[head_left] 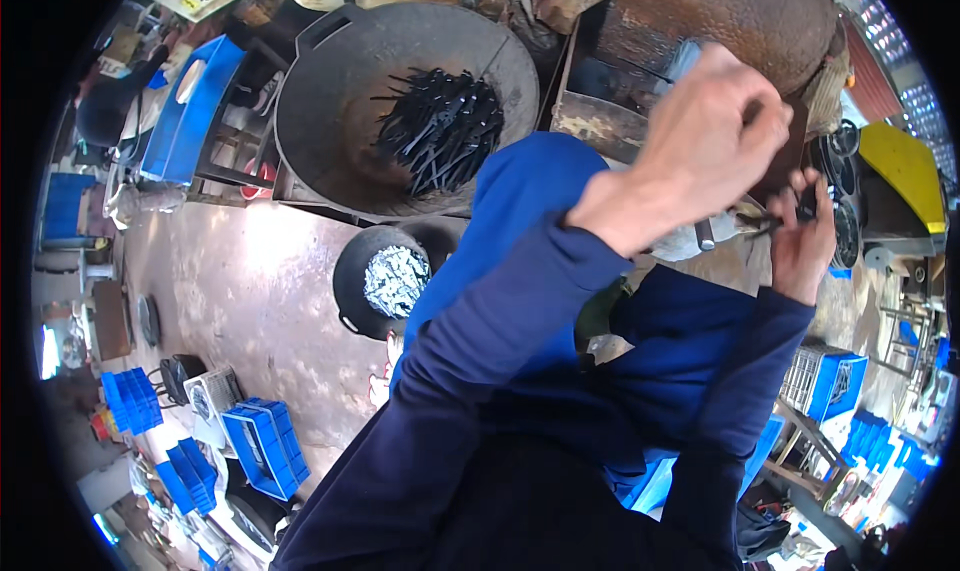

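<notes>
My left hand (pixel 705 136) is raised at the upper right with its fingers curled shut around a pale grey tool (pixel 688 57), only the end of which sticks out above the knuckles. Just below and to the right, my right hand (pixel 805 236) pinches a small dark metal piece (pixel 785 214) at its fingertips. That piece rests near a grey metal block (pixel 700 236) which my left wrist partly hides. Both forearms are in dark blue sleeves and cross the lower half of the view.
A large dark wok (pixel 330 101) holds a heap of black metal pieces (pixel 440 121). Below it a small black pan (pixel 352 281) holds silvery pieces (pixel 395 279). Blue crates (pixel 265 446) stand on the concrete floor at lower left and at lower right (pixel 835 381). A rusty drum (pixel 740 16) is behind the hands.
</notes>
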`<action>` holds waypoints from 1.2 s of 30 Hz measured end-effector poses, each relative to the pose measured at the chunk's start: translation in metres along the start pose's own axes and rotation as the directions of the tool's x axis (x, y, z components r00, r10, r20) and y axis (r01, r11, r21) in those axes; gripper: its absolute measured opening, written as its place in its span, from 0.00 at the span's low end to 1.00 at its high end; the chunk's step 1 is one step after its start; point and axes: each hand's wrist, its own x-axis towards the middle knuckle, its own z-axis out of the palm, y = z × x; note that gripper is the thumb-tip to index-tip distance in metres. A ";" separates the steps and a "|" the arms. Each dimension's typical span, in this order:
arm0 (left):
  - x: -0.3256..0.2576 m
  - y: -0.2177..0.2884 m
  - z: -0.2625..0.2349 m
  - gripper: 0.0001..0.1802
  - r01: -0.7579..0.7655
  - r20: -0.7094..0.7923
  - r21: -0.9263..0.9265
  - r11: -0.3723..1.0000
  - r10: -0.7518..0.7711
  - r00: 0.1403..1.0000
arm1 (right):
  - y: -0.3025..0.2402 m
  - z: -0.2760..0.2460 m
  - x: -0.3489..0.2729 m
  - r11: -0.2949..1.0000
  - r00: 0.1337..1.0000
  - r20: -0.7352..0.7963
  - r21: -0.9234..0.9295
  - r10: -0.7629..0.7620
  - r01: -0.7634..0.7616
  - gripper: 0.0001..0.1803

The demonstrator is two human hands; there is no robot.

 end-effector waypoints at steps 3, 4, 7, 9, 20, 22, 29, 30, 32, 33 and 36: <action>0.014 -0.011 -0.054 0.11 0.013 0.014 0.101 0.995 -0.014 1.000 | 0.001 -0.005 -0.031 0.951 0.998 -0.039 -0.307 -0.049 0.035 0.09; 0.016 -0.026 -0.075 0.12 -0.028 0.054 0.224 0.974 0.016 0.998 | 0.010 0.003 -0.046 0.887 0.988 -0.106 -0.459 -0.116 0.055 0.08; 0.007 -0.080 -0.157 0.14 0.182 0.091 0.316 0.931 -0.221 0.971 | 0.044 0.002 -0.069 0.683 0.997 0.073 -0.730 0.028 0.035 0.14; -0.008 -0.125 -0.205 0.14 0.319 0.104 0.436 0.841 -0.399 0.911 | 0.060 0.005 -0.073 0.461 0.939 0.330 -0.822 -0.095 0.335 0.19; -0.089 -0.261 -0.296 0.16 0.364 0.095 0.833 0.417 -0.755 0.648 | 0.080 -0.002 -0.046 0.571 0.899 0.334 -0.694 -0.283 0.438 0.20; -0.099 -0.270 -0.307 0.17 0.364 0.088 0.854 0.372 -0.792 0.603 | 0.072 0.026 -0.036 0.704 0.935 0.200 -0.616 -0.293 0.353 0.17; -0.121 -0.283 -0.293 0.18 0.466 0.051 0.823 0.324 -0.860 0.508 | 0.034 0.081 0.061 0.684 0.933 0.146 -0.645 -0.328 0.341 0.18; -0.123 -0.282 -0.292 0.18 0.463 0.033 0.826 0.322 -0.847 0.530 | 0.033 0.085 0.078 0.679 0.917 0.155 -0.630 -0.367 0.378 0.17; -0.123 -0.282 -0.291 0.18 0.462 0.011 0.830 0.312 -0.838 0.546 | 0.027 0.087 0.113 0.669 0.925 0.167 -0.648 -0.342 0.365 0.17; -0.123 -0.283 -0.293 0.18 0.473 0.013 0.820 0.321 -0.838 0.545 | 0.025 0.087 0.128 0.654 0.929 0.179 -0.667 -0.324 0.356 0.18; -0.121 -0.289 -0.286 0.17 0.493 0.031 0.799 0.345 -0.842 0.539 | 0.020 0.082 0.164 0.643 0.930 0.151 -0.684 -0.336 0.343 0.18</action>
